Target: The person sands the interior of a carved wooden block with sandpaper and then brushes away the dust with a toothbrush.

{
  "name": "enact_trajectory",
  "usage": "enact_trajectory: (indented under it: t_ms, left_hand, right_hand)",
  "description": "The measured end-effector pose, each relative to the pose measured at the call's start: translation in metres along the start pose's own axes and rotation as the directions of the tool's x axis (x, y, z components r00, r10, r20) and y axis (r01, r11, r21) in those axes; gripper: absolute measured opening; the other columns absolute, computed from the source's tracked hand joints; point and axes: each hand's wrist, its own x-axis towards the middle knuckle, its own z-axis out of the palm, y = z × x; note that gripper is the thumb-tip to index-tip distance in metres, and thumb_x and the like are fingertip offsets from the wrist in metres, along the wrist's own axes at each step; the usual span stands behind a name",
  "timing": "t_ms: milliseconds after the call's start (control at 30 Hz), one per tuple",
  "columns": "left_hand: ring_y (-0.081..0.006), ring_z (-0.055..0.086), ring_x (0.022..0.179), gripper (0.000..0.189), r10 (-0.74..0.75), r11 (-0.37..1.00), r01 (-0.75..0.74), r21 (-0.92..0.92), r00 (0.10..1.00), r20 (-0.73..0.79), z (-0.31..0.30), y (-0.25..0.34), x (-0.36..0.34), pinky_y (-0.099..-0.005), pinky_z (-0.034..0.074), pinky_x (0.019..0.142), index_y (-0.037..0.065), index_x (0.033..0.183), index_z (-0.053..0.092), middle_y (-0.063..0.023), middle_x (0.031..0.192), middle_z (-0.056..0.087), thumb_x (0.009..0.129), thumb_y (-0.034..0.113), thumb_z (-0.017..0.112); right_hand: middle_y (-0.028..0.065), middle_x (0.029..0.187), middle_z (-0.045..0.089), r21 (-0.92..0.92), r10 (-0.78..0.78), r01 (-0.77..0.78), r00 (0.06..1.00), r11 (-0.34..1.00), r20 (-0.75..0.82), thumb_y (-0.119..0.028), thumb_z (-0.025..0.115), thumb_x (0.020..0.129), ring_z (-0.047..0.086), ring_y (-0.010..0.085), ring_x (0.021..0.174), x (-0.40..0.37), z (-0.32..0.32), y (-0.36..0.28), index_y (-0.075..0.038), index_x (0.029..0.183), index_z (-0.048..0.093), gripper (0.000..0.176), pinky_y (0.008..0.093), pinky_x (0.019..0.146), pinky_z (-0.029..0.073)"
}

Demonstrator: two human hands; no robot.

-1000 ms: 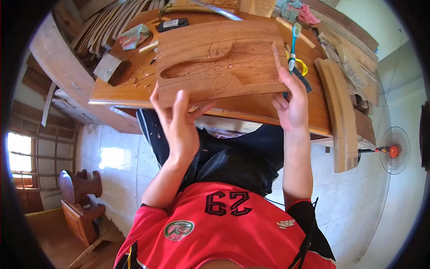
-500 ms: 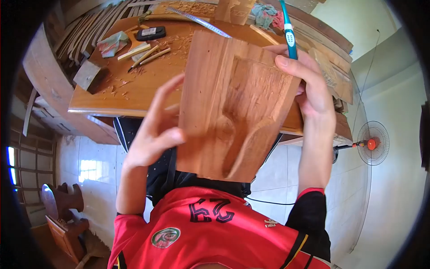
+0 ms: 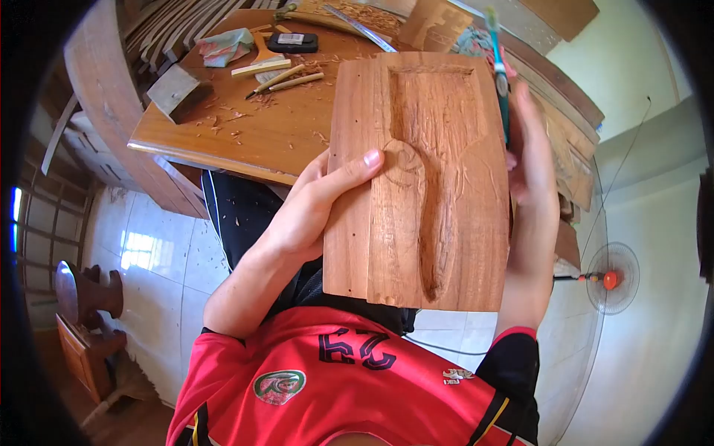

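Observation:
A carved wooden board [image 3: 439, 186] is held up in front of my chest, a long hollow cut into its face and a small round motif left of that hollow. My left hand [image 3: 312, 197] grips its left edge, thumb pressed on the front and fingers hidden behind. Beside the right edge is my right hand [image 3: 529, 156], a little blurred, with a teal toothbrush [image 3: 501, 82] held bristles up. The lower handle of the brush is partly covered by the board and hand.
On the brown table [image 3: 201, 145] lie wood shavings, several carving tools [image 3: 286, 78], a black case [image 3: 293, 42], a rag [image 3: 225, 47], a metal-faced block [image 3: 177, 94] and a ruler [image 3: 361, 28]. Planks [image 3: 561, 104] are stacked at right. A fan [image 3: 611, 279] stands beyond.
My left hand has come onto the board and taken hold of its left edge. My right hand has let go of the upper right corner, keeping the toothbrush. The board has turned more upright.

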Motion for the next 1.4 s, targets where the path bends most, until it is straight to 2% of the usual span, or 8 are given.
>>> enact_trajectory:
  t_ms: [200,300,400,467,667,1067,1233,1400]
  left_hand:
    - [-0.0184,0.067,0.111,0.069,0.219,0.973,-0.216,0.077,0.975,-0.031,-0.012,0.008,0.023,-0.0364,0.055,0.098,-0.003,0.140,0.050,-0.0129,0.125,0.066,0.091,0.031,0.084]
    - [-0.0177,0.066,0.113,0.075,0.582,0.695,-0.544,0.470,0.809,0.077,-0.022,0.022,0.061,-0.0363,0.054,0.099,0.000,0.141,0.051,-0.0107,0.125,0.067,0.082,0.025,0.092]
    - [-0.0177,0.066,0.113,0.080,0.705,0.384,-0.665,0.640,0.659,0.262,-0.020,0.051,0.086,-0.0351,0.055,0.098,0.001,0.138,0.053,-0.0112,0.125,0.069,0.075,0.024,0.096]
    - [-0.0176,0.068,0.111,0.081,0.735,0.293,-0.739,0.607,0.580,0.351,-0.020,0.063,0.100,-0.0347,0.056,0.095,0.001,0.137,0.054,-0.0120,0.122,0.070,0.073,0.024,0.097]
    - [-0.0256,0.078,0.087,0.077,0.751,-0.111,-0.655,0.748,0.437,0.494,-0.027,0.071,0.107,-0.0346,0.061,0.080,0.001,0.124,0.059,-0.0163,0.099,0.078,0.068,0.039,0.098]
    - [-0.0199,0.071,0.106,0.080,0.720,0.228,-0.640,0.734,0.618,0.315,-0.059,0.030,0.117,-0.0344,0.057,0.093,0.001,0.132,0.058,-0.0129,0.116,0.072,0.072,0.035,0.098]
    - [-0.0192,0.069,0.109,0.078,0.689,0.249,-0.619,0.745,0.654,0.313,-0.068,0.025,0.110,-0.0347,0.056,0.096,0.001,0.133,0.057,-0.0107,0.117,0.072,0.073,0.028,0.098]
    - [-0.0192,0.070,0.109,0.078,0.648,0.354,-0.618,0.702,0.703,0.292,-0.083,0.022,0.105,-0.0353,0.056,0.097,0.000,0.131,0.056,-0.0106,0.117,0.072,0.071,0.026,0.099]
  right_hand:
    - [0.0006,0.090,0.068,0.074,0.025,-0.026,1.000,0.997,0.016,-0.053,0.059,0.103,0.033,0.0031,0.046,0.001,-0.006,0.032,-0.007,0.143,0.057,0.061,0.0215,0.046,0.022]
    - [-0.0057,0.075,0.058,0.099,-0.100,0.101,0.995,0.990,-0.008,-0.035,0.069,0.101,0.032,0.0020,0.047,0.009,0.002,0.034,-0.003,0.137,0.060,0.049,0.0221,0.045,0.021]
    - [-0.0100,0.071,0.048,0.142,-0.208,0.193,0.973,0.971,0.100,-0.008,0.078,0.093,0.033,-0.0001,0.048,0.030,-0.001,0.035,-0.005,0.123,0.063,0.033,0.0227,0.045,0.022]
    - [-0.0101,0.071,0.047,0.172,-0.286,0.269,0.954,0.948,0.088,-0.007,0.077,0.094,0.033,0.0005,0.048,0.037,0.003,0.034,-0.005,0.120,0.063,0.030,0.0228,0.045,0.021]
    - [-0.0082,0.074,0.050,0.209,-0.313,0.287,0.944,0.935,0.102,-0.004,0.077,0.093,0.035,0.0024,0.050,0.060,-0.008,0.056,-0.008,0.110,0.063,0.023,0.0241,0.047,0.023]
    - [-0.0119,0.070,0.039,0.173,-0.158,0.145,0.985,0.974,0.066,-0.003,0.079,0.092,0.032,0.0009,0.050,0.052,-0.003,0.083,-0.014,0.101,0.060,0.024,0.0240,0.047,0.019]
    - [-0.0020,0.098,0.065,0.298,-0.194,0.166,0.979,0.940,0.068,0.001,0.081,0.088,0.036,0.0002,0.053,0.049,-0.005,0.110,-0.004,0.128,0.062,0.045,0.0224,0.048,0.021]
    - [0.0107,0.139,0.067,0.329,-0.274,0.243,0.960,0.913,0.052,0.006,0.081,0.084,0.043,-0.0012,0.057,0.037,0.009,0.113,0.001,0.148,0.054,0.069,0.0194,0.048,0.024]
